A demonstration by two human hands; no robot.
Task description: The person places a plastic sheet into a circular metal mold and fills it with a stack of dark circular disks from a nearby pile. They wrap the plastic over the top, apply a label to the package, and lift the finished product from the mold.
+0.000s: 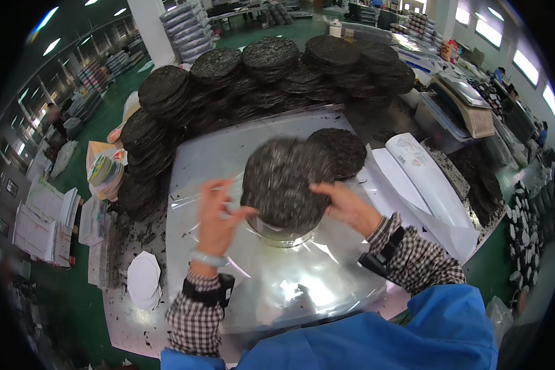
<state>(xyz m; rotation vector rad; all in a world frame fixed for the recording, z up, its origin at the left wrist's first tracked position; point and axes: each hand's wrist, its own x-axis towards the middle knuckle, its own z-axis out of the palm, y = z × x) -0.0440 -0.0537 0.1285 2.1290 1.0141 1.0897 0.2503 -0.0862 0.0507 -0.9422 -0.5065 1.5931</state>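
A dark round pressed cake of seaweed-like sheets (284, 189), blurred by motion, is over a round clear-rimmed item (291, 240) on the shiny plastic-covered work surface (212, 300). My right hand (347, 206) touches the cake's right edge with its fingers; how firmly it grips is blurred. My left hand (219, 212) is at the cake's left side with its fingers apart, the thumb close to the edge. Behind the cake, to the right, lies another dark round cake (340, 150). Plastic film lies beneath.
Tall stacks of dark round cakes (270, 55) line the back and left. White cut paper sheets (144, 280) lie at left, a white paper roll (421, 175) at right. A clear plastic bin (444, 120) stands behind it. Dark crumbs are scattered over the table's edges.
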